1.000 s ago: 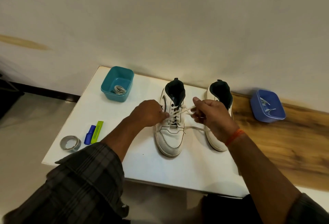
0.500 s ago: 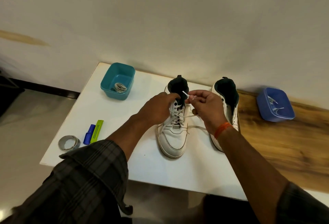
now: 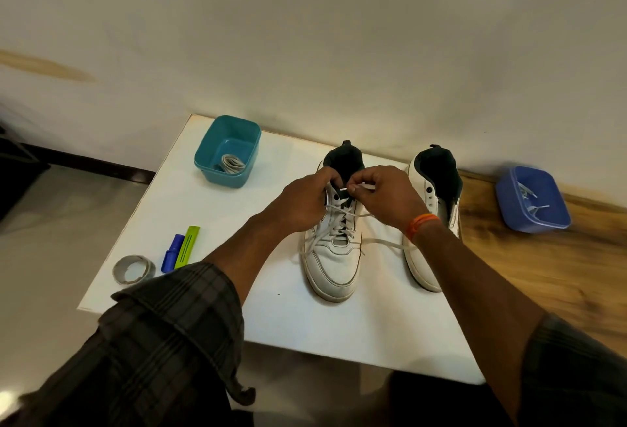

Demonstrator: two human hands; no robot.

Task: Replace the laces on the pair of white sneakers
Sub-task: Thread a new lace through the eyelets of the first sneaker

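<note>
Two white sneakers stand side by side on a white board. The left sneaker (image 3: 334,257) is partly laced with a white lace (image 3: 383,241) whose loose end trails to the right across the board. My left hand (image 3: 302,204) grips the upper left side of this sneaker by its top eyelets. My right hand (image 3: 383,197) pinches the lace tip just above the top eyelet. The right sneaker (image 3: 437,189) has bare eyelets and is partly hidden behind my right wrist.
A teal tub (image 3: 207,155) at the back left holds a coiled lace. A blue tub (image 3: 509,209) with laces sits on the wooden table (image 3: 543,274) to the right. A tape roll (image 3: 133,269), a blue marker (image 3: 171,253) and a green tool (image 3: 187,247) lie near the white board's (image 3: 237,216) left edge.
Both hands have moved up from the mid eyelets to the top of the left sneaker. My right hand now pinches the lace tip at the top eyelet.
</note>
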